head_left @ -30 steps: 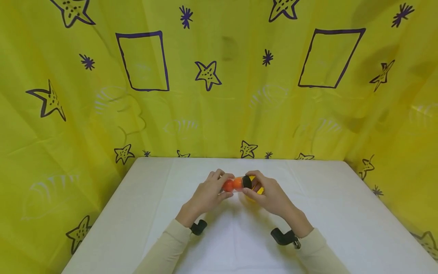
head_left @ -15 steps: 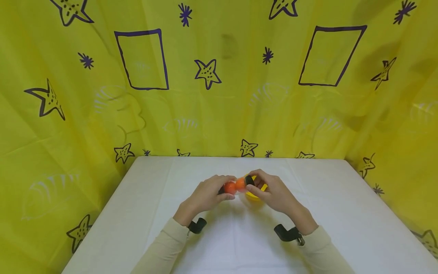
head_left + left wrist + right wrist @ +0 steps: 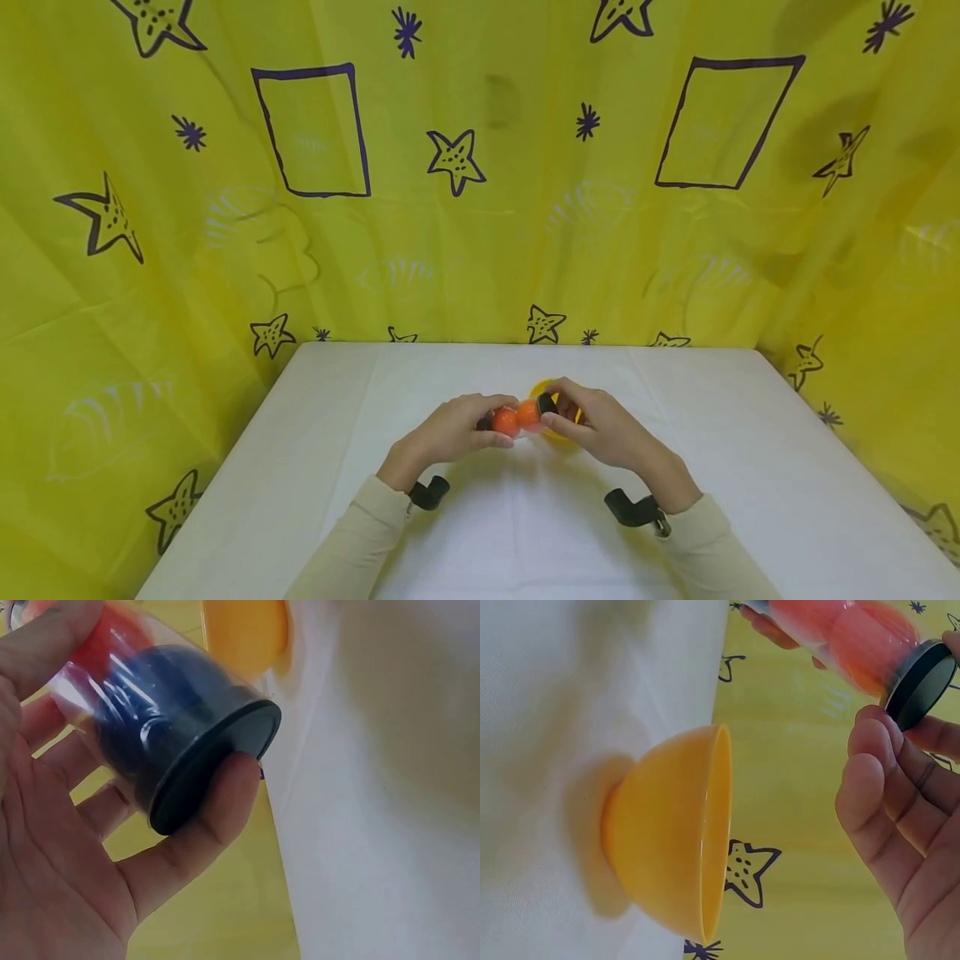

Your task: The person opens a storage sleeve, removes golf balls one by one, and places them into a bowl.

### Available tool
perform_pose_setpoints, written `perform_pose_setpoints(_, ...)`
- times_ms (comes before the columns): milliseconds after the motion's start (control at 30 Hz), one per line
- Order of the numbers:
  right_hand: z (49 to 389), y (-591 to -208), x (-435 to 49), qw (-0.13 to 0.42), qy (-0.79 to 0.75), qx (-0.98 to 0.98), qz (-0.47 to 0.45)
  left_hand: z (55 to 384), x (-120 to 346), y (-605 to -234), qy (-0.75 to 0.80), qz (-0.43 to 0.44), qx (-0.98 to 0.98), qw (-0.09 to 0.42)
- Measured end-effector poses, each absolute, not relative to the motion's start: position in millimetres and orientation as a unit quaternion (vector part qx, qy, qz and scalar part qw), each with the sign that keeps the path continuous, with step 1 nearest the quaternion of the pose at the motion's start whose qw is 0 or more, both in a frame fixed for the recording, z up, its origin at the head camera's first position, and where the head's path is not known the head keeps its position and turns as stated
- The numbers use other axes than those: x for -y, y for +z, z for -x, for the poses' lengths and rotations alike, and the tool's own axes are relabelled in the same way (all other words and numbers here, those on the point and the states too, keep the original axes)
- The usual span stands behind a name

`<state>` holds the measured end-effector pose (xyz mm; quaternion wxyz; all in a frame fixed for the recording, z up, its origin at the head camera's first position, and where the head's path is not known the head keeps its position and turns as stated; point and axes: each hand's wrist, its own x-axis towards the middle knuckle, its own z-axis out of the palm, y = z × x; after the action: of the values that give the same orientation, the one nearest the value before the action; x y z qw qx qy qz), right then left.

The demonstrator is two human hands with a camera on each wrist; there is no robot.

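Observation:
Both hands hold a clear plastic tube of balls across the middle of the table, in the head view. The left hand grips its left end, with a fingertip against the dark end cap. At the right end, the fingers of the right hand pinch the black lid. Orange-red balls show through the wall. A dark blue ball sits by the left end cap in the left wrist view. The lid is on the tube's mouth.
A yellow bowl stands upright on the white-covered table, just behind and below the right hand. Its inside is hidden in the right wrist view. A yellow curtain with drawn stars closes off the back and sides.
The tube has shifted slightly right and down, both hands with it. More of the bowl shows behind the right hand. The lid stays pinched at the right end.

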<state>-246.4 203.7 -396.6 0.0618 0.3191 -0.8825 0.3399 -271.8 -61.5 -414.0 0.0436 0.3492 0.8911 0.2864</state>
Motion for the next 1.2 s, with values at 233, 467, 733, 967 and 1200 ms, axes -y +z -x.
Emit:
perform_pose_setpoints(233,245.4,-397.1,-202.7,0.059,0.336,0.880,-0.329,272.9,63.6,-413.6,0.287,-0.352,-0.889,0.057)
perform_pose_setpoints(467,245.2,-398.9,-200.4,0.049,0.326,0.885,-0.328,272.9,65.9,-413.1,0.280,-0.354,-0.890,0.059)
perform_pose_setpoints(733,245.9,-400.7,-199.1,0.053,0.311,0.886,-0.341,273.1,69.2,-412.1,0.258,-0.349,-0.899,0.061)
perform_pose_setpoints(967,245.0,-400.6,-197.6,0.059,0.305,0.883,-0.353,273.1,71.9,-410.0,0.245,-0.356,-0.900,0.061)
perform_pose_setpoints(1200,244.3,-400.4,-196.1,0.064,0.309,0.880,-0.354,273.4,75.0,-409.7,0.250,-0.362,-0.896,0.058)
